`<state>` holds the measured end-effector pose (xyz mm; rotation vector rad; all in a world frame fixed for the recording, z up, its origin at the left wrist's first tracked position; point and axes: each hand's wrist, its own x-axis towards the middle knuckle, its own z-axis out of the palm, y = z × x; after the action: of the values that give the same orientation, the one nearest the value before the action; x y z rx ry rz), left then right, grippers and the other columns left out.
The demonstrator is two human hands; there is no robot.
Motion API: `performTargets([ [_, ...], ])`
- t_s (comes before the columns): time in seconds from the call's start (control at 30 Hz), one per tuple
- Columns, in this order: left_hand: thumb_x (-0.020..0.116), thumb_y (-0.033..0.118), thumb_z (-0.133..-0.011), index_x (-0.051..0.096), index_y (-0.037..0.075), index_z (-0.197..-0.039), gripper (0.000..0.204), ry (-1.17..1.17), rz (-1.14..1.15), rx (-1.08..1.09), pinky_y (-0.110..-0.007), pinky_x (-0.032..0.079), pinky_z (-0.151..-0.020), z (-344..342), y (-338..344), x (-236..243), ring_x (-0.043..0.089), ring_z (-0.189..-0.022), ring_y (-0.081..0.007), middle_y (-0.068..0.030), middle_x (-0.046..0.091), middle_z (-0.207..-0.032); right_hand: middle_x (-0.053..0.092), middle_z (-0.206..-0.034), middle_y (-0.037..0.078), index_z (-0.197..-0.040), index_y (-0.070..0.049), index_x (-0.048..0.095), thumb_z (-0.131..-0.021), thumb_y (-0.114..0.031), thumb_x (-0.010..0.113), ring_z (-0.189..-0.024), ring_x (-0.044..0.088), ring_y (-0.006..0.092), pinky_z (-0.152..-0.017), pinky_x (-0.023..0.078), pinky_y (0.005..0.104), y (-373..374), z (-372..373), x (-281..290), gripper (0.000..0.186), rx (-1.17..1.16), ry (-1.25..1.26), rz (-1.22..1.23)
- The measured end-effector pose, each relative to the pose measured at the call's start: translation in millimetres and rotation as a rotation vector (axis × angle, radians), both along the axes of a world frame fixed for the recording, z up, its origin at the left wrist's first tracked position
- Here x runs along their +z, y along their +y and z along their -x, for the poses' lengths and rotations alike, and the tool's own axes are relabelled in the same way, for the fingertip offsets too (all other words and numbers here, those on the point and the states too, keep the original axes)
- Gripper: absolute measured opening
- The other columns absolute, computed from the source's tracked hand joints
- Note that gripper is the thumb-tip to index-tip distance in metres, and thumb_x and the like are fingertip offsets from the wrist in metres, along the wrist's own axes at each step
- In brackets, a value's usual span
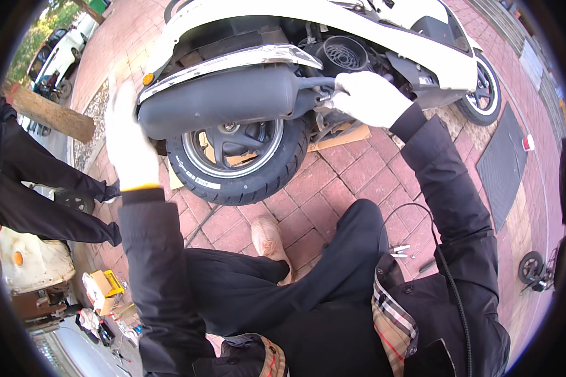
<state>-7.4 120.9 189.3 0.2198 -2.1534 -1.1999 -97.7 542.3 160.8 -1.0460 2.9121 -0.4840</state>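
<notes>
Muffler: the long black canister (220,100) lies crosswise over the top of the rear wheel (248,143), its narrow pipe end pointing right, beneath the white body panel (358,28) of a scooter.
Left hand: white-gloved and blurred, this hand (129,135) stands with fingers pointing up at the muffler's left end; I cannot tell whether it grips.
Right hand: also white-gloved, this hand (368,97) is curled in at the pipe end, beside a small silver piece (324,98); its fingertips are partly hidden, so a firm hold cannot be confirmed.
Hands: well apart, one near each end of the muffler.
Silver trim: a scuffed strip (233,68) runs along the muffler's upper side, with an orange reflector (148,79) by its left end.
Fan cover: round, black and slotted (344,55), above the pipe end.
Cardboard: a tan piece (343,138) lies under the scooter on the red brick pavement (314,182).
Mat: dark grey (503,163), toward the pavement's right edge, near the front wheel (481,89).
Small silver pieces: they lie (400,251) on the bricks beside the person's right knee.
Bystander: dark-trousered legs (56,207) stand near the pavement's left edge.
</notes>
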Motion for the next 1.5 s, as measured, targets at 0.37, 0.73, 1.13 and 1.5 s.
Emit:
performTargets([
  [0.37, 0.047, 0.072, -0.104, 0.049, 0.008, -0.156, 0.082, -0.008, -1.422, 0.103, -0.063, 0.035, -0.119, 33.0, -30.6, -55.3, 0.047, -0.145, -0.0367, -0.0164, 0.052, -0.158, 0.066, -0.08, 0.014, -0.098, -0.005, 0.066, -0.097, -0.031, 0.067, -0.081, 0.07, 0.0339, -0.074, 0.057, 0.0464, -20.4, 10.0, -11.1, 0.026, 0.074, 0.251, -0.064],
  [0.73, 0.057, 0.062, -0.105, 0.065, 0.016, -0.141, 0.06, -0.002, -1.438, -0.027, -0.058, 0.046, -0.111, 41.1, -44.6, -75.5, 0.058, -0.132, -0.0322, -0.0098, 0.063, -0.146, 0.069, -0.081, 0.014, -0.102, -0.005, 0.069, -0.101, -0.024, 0.065, -0.076, 0.071, 0.0353, -0.069, 0.056, 0.0465, -41.0, -9.1, -21.7, 0.019, -0.054, 0.322, -0.139],
  [1.13, 0.057, 0.058, -0.106, 0.066, 0.014, -0.14, 0.057, -0.027, -1.525, -0.081, -0.052, 0.048, -0.111, 36.4, -42.4, -64.4, 0.059, -0.131, -0.0298, -0.0102, 0.064, -0.144, 0.076, -0.095, 0.017, -0.109, -0.004, 0.075, -0.1, -0.025, 0.071, -0.087, 0.075, 0.0348, -0.078, 0.057, 0.0409, -61.3, -25.5, -40.7, 0.023, -0.407, 0.072, 0.317],
  [1.5, 0.057, 0.056, -0.106, 0.066, 0.014, -0.139, 0.055, -0.032, -1.514, -0.015, -0.053, 0.048, -0.111, 38.8, -40.8, -63.4, 0.06, -0.131, -0.0291, -0.0089, 0.065, -0.144, 0.078, -0.098, 0.016, -0.116, -0.005, 0.076, -0.098, -0.026, 0.074, -0.084, 0.077, 0.03, -0.077, 0.059, 0.038, -56.2, -29.4, -53.7, 0.028, -0.377, 0.154, 0.4],
])
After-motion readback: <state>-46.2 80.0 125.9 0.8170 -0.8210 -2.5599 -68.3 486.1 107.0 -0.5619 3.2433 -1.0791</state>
